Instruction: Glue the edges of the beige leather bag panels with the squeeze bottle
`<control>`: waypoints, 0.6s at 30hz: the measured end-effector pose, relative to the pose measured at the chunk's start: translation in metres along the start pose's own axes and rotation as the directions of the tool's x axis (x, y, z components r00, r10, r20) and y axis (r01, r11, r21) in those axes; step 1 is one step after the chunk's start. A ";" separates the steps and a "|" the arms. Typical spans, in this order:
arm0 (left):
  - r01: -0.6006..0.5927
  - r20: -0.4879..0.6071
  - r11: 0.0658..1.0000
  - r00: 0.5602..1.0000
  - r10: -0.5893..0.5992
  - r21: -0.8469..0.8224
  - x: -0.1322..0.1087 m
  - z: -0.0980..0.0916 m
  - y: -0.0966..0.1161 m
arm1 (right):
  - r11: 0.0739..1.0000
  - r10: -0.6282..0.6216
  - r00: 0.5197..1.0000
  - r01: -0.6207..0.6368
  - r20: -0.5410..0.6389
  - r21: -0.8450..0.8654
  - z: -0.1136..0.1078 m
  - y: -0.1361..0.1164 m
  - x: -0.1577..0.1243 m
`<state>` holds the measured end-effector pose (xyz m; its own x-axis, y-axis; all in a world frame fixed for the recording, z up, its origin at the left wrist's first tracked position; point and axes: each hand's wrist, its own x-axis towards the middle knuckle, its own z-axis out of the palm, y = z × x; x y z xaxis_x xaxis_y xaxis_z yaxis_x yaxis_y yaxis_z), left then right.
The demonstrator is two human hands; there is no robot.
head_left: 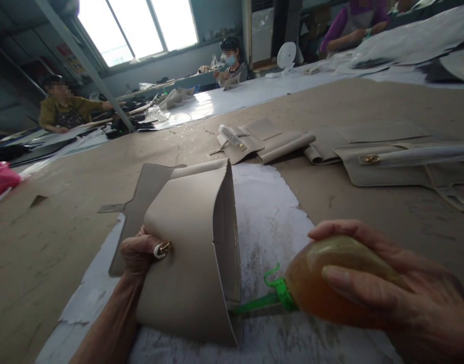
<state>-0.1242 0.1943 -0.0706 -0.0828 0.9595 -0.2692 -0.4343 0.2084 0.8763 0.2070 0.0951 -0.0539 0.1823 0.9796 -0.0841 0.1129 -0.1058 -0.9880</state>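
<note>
A taupe leather handbag body point(186, 242) stands tilted on stained white paper, its open side edge facing right. My left hand point(137, 253) grips its left part, thumb close to the gold clasp point(164, 249); the other fingers are hidden behind the leather. Behind it a flap with a narrow strap point(141, 197) spreads out to the left. Wrapped in my right hand point(383, 283) is a squeeze bottle point(330, 283) of amber liquid, lying nearly level. The tip of its green nozzle point(258, 302) meets the lower part of the bag's open side edge.
Several taupe bag pieces point(270, 139) lie beyond the paper point(262, 202), and more with gold hardware point(399, 156) are at right. A pink object point(2, 179) sits at the left edge. Co-workers point(67, 108) sit across the long table, near a slanted post point(88, 60).
</note>
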 end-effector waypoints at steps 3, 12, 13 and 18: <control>0.027 -0.017 1.000 0.999 -0.027 -0.007 0.002 0.002 0.000 | 1.000 -0.027 0.994 0.025 -0.110 -0.017 0.005 -0.002 0.000; 0.029 -0.092 1.000 0.995 -0.029 0.008 -0.006 0.012 0.000 | 1.000 -0.001 0.976 0.003 -0.217 0.010 0.005 -0.007 0.005; 0.020 -0.099 1.000 0.995 -0.019 0.007 -0.006 0.013 0.000 | 1.000 0.016 0.980 -0.011 -0.200 0.026 0.004 -0.007 0.004; 0.052 -0.090 0.998 0.995 -0.049 0.026 -0.004 0.010 0.000 | 0.992 0.041 0.998 -0.036 -0.044 0.117 0.000 -0.004 0.003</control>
<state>-0.1145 0.1923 -0.0652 -0.1413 0.9272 -0.3469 -0.4144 0.2629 0.8713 0.2069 0.0986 -0.0505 0.2292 0.9661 -0.1188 -0.0092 -0.1199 -0.9927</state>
